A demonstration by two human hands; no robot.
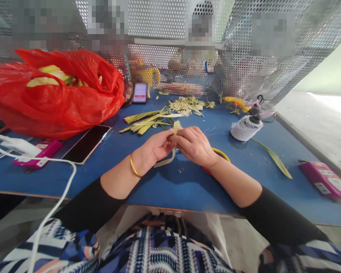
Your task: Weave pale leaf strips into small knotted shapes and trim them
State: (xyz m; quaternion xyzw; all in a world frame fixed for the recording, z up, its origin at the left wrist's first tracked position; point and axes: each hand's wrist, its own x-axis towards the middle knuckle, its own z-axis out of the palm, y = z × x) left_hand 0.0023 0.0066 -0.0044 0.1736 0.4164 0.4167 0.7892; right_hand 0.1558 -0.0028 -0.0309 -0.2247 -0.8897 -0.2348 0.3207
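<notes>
My left hand (pixel 161 145) and my right hand (pixel 193 146) meet over the blue table, fingers closed on a pale husk strip (pixel 177 126). Its folded top sticks up above the fingertips. One narrow tail (pixel 166 163) hangs below and curls left. The fingers hide the middle of the strip. Under my right wrist lies a yellow and red loop (pixel 222 153), mostly covered, perhaps a scissors handle. Just beyond my hands are long yellow-green husk leaves (pixel 143 123) and a heap of pale husk scraps (pixel 187 104).
A red plastic bag (pixel 93 102) of husks fills the left. Near it are a phone (pixel 88 144), a purple box (pixel 49 148) and a white cable (pixel 69 185). To the right stand a white thread spool (pixel 244 129), a single leaf (pixel 277 161) and another purple box (pixel 325 178). Perforated metal panels (pixel 159 26) close the back.
</notes>
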